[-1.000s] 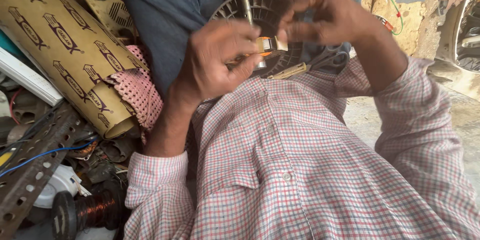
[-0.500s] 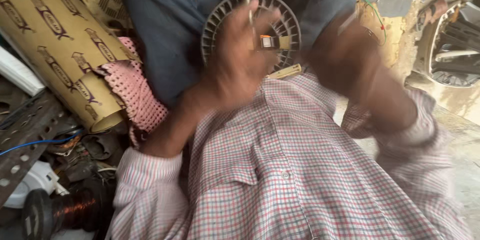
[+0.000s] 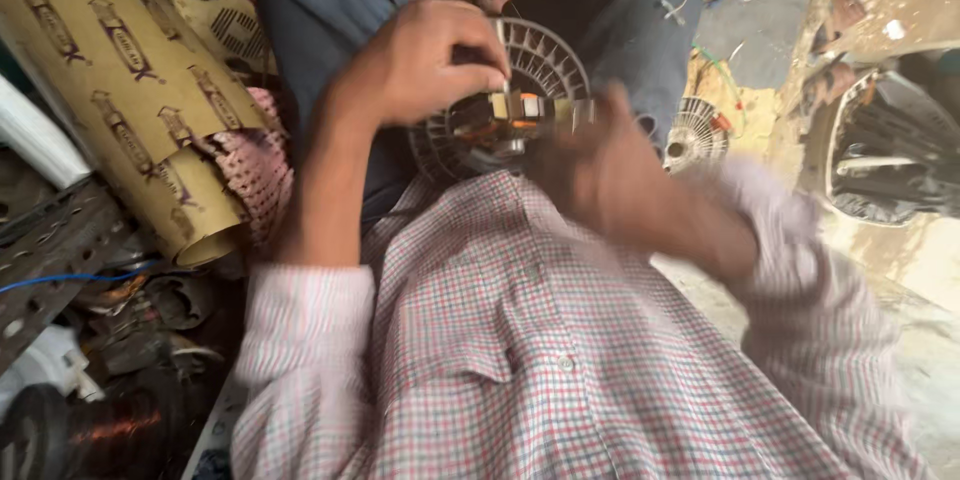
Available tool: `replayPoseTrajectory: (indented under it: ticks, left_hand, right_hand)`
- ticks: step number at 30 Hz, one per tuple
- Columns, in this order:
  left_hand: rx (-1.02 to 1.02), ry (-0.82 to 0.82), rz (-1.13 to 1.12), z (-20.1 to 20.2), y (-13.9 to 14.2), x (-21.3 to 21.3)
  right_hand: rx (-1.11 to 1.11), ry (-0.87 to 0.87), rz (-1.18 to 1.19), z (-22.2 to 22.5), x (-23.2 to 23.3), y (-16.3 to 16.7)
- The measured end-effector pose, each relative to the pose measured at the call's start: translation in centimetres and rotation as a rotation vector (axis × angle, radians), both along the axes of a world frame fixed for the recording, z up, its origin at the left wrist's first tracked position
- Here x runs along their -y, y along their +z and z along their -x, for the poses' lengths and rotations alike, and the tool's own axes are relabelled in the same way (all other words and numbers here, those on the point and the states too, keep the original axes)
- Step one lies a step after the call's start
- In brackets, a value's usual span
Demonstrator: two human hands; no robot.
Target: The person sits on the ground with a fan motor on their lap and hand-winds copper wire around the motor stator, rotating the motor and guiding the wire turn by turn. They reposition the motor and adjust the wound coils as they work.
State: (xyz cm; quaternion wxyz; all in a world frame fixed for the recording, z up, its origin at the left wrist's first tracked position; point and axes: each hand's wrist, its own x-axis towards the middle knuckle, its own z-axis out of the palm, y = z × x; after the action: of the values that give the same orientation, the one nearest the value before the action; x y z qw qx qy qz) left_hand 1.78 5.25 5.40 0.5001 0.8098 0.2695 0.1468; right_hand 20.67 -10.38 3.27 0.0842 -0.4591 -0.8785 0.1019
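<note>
Your left hand [image 3: 425,65] pinches the small metal part [image 3: 515,108] against the slotted wheel [image 3: 540,65]; your blurred right hand [image 3: 610,175] seems open—steady it next.

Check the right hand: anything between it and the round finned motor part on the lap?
Nothing visible. The right hand is blurred and lies just in front of the finned motor part, with no object between them. The left hand grips the part's middle from the other side, so it does not block the path.
</note>
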Motion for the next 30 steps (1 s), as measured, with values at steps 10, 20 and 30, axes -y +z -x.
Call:
replayPoseTrajectory:
  ticks: [10,20,30]
  left_hand:
    - [0.621,0.217,0.031,2.1,-6.4,7.2]
    - [-0.026,0.048,-0.2,2.4,-3.7,1.7]
    - [0.401,0.3,-0.153,1.0,-6.3,5.0]
  right_hand:
    - [-0.564,-0.247,0.044,-3.9,-8.3,-4.1]
    - [0.027,0.024,-0.024,-1.4,0.4,0.5]
    - [-0.595,-0.529,0.096,-3.9,-8.3,-5.9]
